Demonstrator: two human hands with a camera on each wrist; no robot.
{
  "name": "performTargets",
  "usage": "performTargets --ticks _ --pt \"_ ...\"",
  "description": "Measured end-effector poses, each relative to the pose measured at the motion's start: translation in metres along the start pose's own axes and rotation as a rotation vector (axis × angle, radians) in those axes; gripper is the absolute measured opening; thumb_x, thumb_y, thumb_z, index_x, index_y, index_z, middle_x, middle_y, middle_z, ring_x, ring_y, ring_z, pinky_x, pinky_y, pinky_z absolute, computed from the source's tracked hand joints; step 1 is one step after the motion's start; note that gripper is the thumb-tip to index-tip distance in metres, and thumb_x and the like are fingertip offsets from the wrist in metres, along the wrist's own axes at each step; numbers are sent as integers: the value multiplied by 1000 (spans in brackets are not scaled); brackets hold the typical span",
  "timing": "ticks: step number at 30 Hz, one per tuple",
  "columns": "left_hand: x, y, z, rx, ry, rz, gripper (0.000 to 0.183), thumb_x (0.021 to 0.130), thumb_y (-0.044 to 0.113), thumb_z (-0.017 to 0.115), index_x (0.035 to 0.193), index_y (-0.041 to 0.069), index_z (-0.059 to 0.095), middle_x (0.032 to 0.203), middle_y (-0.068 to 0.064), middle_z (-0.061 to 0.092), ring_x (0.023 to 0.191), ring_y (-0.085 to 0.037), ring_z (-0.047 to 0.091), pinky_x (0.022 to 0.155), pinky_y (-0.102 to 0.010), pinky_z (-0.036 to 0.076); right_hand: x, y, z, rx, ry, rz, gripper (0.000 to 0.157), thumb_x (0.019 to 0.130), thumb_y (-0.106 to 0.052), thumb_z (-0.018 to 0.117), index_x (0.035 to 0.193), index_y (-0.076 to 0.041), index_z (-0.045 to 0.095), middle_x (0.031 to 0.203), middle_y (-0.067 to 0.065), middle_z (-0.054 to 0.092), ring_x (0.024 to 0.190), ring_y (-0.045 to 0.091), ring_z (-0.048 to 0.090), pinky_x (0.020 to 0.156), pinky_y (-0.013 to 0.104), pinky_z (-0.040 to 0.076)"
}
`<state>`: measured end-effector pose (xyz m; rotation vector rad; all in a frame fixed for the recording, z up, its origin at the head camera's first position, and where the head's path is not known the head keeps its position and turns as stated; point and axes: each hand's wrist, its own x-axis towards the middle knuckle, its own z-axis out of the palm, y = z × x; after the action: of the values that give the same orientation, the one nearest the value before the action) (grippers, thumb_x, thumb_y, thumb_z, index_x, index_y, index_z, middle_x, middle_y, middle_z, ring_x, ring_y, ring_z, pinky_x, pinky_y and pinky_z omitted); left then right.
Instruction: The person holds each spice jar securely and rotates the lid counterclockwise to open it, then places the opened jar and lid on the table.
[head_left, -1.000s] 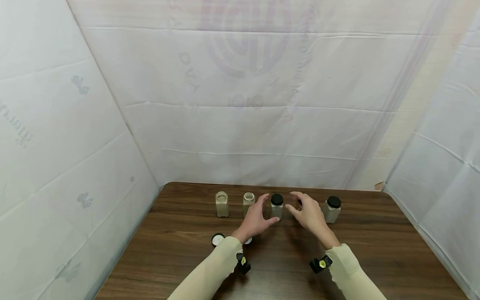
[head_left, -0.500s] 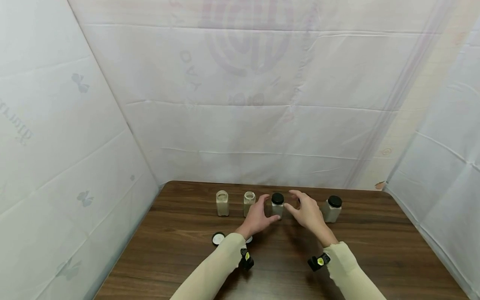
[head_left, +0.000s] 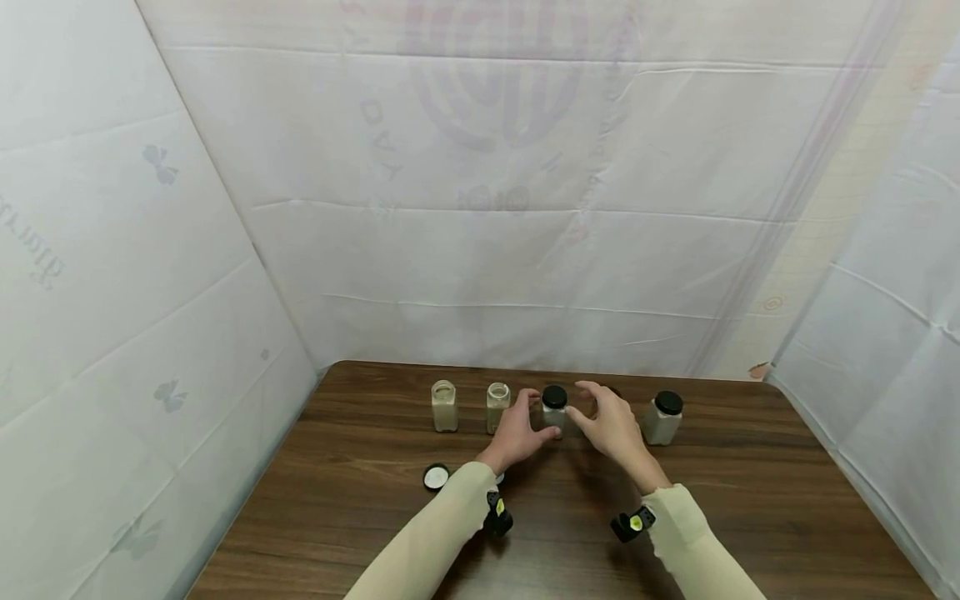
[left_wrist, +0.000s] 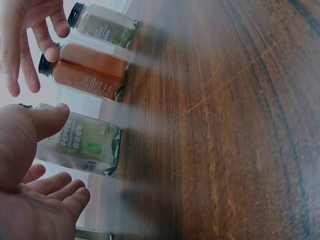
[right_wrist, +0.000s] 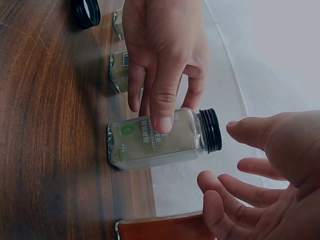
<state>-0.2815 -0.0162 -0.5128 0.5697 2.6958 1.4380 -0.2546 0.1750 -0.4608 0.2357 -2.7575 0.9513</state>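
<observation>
Pepper jar (head_left: 553,415) stands on woodgrain table (head_left: 720,508), sheeting (head_left: 480,267) behind.

Pale-filled glass pepper jar (right_wrist: 155,142), black lid (right_wrist: 210,131) on, upright on wooden table (head_left: 787,500).

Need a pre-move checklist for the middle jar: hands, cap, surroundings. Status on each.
1. Middle jar upright on the table: ok.
2. Cap seated on it: ok; tightness cannot be seen.
3. Left hand gripping the jar firmly: cannot tell; thumb is in front of it, finger contact unclear.
4. Right hand on the cap: not ok; fingers are apart from it.
5. Two open jars standing upright: ok.
6. Loose lids both in clear sight: not ok; one lid shows, the second lid is mostly hidden.
</observation>
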Motion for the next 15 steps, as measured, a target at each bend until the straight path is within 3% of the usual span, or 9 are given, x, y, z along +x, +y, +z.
performTargets --ticks 15 --pt "6 2 4 -13 -4 -38 70 96 26 76 152 4 41 150 -19 53 139 -35 49 109 -52 43 0 2 12 34 93 -31 53 94 -24 78 139 -5 60 120 15 66 77 20 61 62 37 50"
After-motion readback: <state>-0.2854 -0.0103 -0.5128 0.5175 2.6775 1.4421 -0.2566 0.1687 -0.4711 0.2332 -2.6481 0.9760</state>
